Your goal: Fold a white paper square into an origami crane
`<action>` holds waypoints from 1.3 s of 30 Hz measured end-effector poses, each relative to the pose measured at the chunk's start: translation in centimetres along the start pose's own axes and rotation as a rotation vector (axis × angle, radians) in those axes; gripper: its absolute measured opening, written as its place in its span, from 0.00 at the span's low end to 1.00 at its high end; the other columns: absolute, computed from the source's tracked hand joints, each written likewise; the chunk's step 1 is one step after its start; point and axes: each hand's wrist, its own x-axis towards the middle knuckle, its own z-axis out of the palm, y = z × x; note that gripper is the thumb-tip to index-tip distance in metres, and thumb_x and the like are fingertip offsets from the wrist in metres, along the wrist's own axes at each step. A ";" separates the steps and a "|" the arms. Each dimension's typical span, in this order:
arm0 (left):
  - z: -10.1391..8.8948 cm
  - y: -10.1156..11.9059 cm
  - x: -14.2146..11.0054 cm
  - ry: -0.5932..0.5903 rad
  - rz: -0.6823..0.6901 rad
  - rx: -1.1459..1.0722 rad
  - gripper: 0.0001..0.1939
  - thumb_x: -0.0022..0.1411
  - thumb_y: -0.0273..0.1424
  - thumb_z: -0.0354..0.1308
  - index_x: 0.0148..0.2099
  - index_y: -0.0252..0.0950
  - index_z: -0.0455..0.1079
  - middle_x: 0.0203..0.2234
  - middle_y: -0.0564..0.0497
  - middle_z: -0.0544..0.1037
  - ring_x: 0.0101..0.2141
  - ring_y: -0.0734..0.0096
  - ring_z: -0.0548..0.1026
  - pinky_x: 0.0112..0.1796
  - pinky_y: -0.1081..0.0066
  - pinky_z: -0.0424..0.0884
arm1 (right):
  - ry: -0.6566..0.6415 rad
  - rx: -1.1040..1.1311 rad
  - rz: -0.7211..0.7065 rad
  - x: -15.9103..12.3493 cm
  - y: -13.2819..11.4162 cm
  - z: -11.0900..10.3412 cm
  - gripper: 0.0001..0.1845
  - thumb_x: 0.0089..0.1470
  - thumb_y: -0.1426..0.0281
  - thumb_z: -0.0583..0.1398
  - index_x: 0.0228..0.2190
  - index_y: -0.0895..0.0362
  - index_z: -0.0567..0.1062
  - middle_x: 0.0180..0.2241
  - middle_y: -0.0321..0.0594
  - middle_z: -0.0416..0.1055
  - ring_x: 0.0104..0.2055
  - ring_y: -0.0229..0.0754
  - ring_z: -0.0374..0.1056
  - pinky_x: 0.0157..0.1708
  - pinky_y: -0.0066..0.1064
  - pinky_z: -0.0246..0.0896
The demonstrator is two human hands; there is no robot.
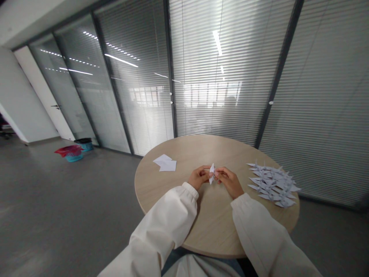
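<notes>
A small piece of folded white paper (211, 174), narrow and pointed at top and bottom, is held upright over the middle of the round table (213, 223). My left hand (199, 176) pinches it from the left between thumb and fingers. From the right, the fingertips of my right hand (229, 181) close on its edge. The finer folds are too small to make out. On the right side of the table lies a pile of folded white paper cranes (273, 182), apart from my right hand.
Flat white paper squares (168, 165) lie at the table's left. Beyond the table stands a glass partition with blinds (225, 69). On the floor at left are a blue bin with a red bag (72, 154) and another with a black bag (85, 144).
</notes>
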 end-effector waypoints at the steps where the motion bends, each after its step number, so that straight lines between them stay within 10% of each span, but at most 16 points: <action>1: -0.1 -0.1 0.0 0.007 -0.015 -0.018 0.28 0.39 0.37 0.66 0.44 0.31 0.67 0.25 0.49 0.75 0.26 0.72 0.72 0.30 0.71 0.66 | -0.003 0.006 0.003 0.0 -0.1 0.0 0.15 0.45 0.58 0.58 0.30 0.58 0.70 0.25 0.39 0.70 0.28 0.40 0.66 0.24 0.28 0.61; 39: 0.5 0.2 -0.2 0.109 0.113 0.317 0.24 0.41 0.38 0.64 0.40 0.30 0.69 0.23 0.49 0.75 0.24 0.74 0.71 0.28 0.75 0.65 | 0.036 -0.087 -0.023 0.2 -0.2 -0.1 0.17 0.43 0.58 0.58 0.30 0.58 0.75 0.30 0.42 0.73 0.32 0.43 0.68 0.27 0.30 0.62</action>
